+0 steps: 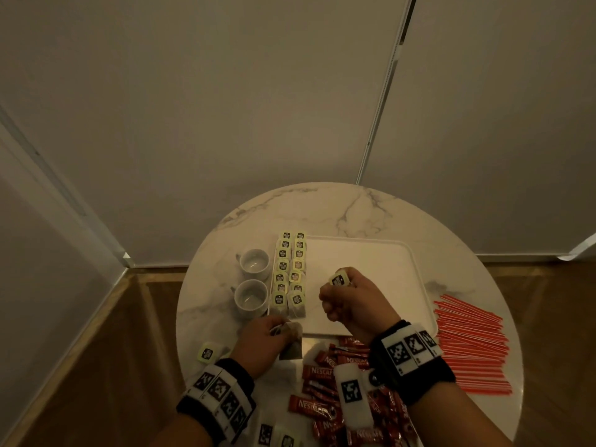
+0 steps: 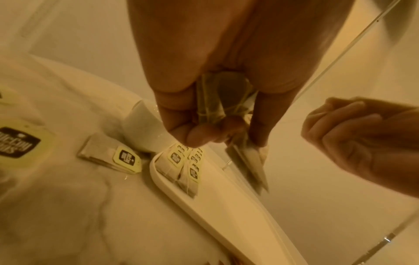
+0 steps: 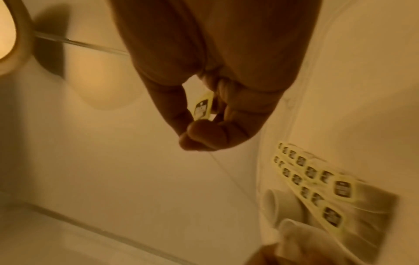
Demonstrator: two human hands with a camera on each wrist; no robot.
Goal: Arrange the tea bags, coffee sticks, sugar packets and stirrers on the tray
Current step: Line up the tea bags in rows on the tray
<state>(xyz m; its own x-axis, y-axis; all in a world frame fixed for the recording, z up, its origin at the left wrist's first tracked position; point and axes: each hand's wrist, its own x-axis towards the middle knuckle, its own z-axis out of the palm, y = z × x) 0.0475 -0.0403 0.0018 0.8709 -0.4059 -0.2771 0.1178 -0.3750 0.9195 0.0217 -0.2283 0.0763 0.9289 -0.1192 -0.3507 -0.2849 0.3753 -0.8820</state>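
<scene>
Two rows of yellow-tagged tea bags (image 1: 290, 272) line the white tray's (image 1: 371, 272) left edge, frame centre; red coffee sticks (image 1: 325, 375) below, orange stirrers (image 1: 471, 343) right.

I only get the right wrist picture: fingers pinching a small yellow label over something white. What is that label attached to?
Observer: The head view shows the left hand gripping a tea bag at the near edge of the tray. The tag in the right hand probably belongs to that bag.
Operator: Is anything else waiting that I can't see?
Observer: Yes, red coffee sticks lie heaped on the table, near the wrists.
Operator: Any stirrers?
Observer: A spread of stirrers lies on the table to the right of the tray, and none are on it.
</scene>
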